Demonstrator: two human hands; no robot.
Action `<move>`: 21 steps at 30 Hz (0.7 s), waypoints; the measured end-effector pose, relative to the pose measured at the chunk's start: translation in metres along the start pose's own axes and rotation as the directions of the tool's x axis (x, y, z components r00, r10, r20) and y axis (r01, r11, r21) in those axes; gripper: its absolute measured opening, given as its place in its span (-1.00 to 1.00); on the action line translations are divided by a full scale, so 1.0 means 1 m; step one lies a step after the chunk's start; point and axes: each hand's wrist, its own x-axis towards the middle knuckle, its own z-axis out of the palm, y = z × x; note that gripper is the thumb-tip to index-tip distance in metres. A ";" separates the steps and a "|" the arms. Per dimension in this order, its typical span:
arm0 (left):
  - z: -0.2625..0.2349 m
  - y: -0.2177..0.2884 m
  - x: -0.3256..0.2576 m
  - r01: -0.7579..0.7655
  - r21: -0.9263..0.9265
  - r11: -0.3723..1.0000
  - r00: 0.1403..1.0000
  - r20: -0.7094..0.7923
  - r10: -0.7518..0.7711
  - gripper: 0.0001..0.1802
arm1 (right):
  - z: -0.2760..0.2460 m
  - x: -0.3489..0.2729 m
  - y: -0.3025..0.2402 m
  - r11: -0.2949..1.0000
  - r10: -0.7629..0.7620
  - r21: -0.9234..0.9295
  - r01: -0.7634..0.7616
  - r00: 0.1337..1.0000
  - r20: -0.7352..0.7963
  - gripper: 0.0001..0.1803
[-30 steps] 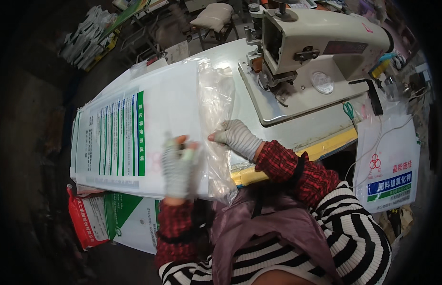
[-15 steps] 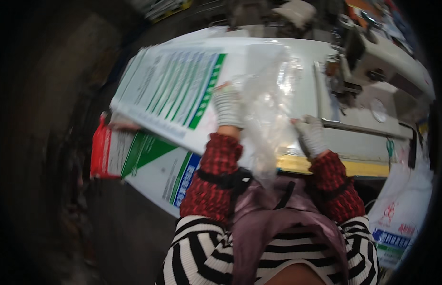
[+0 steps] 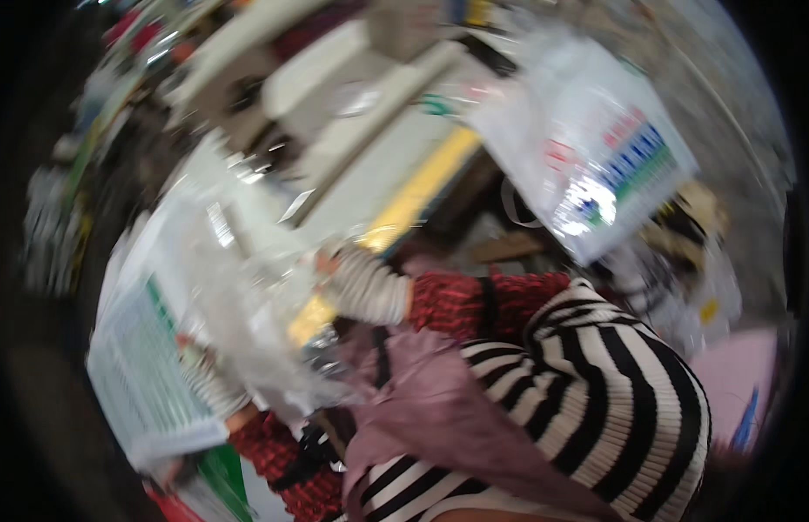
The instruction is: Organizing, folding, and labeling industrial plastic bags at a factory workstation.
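Observation:
A flat white bag point(image 3: 147, 378) with green and blue print lies at the left on the work table. Crumpled clear plastic film point(image 3: 248, 296) spreads beside it, between my hands. My left hand point(image 3: 211, 378), in a striped fingerless glove, rests on the printed bag by the film's edge; blur smears its fingers. My right hand point(image 3: 362, 283), gloved the same way, has its fingers curled in at the film near the table's yellow front edge point(image 3: 417, 196). It appears to grip the film, though the fingertips are blurred.
A pale sewing machine point(image 3: 322, 74) stands on the far side of the table. Shiny printed plastic bags point(image 3: 587, 165) hang at the right, near a dark phone-like object point(image 3: 487, 55). Below the left bag lies a green, white and red package point(image 3: 221, 478). A pink surface point(image 3: 735, 383) shows at right.
The view has swung to the right, so the table and machine now sit farther left and tilted. My right hand stays by the film and my left hand on the printed bag.

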 end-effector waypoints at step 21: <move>0.096 -0.069 -0.016 0.267 0.075 0.961 0.934 0.224 -0.277 -0.86 | -0.101 -0.497 0.137 0.122 0.987 -0.505 -0.855 0.156 -0.025 -0.69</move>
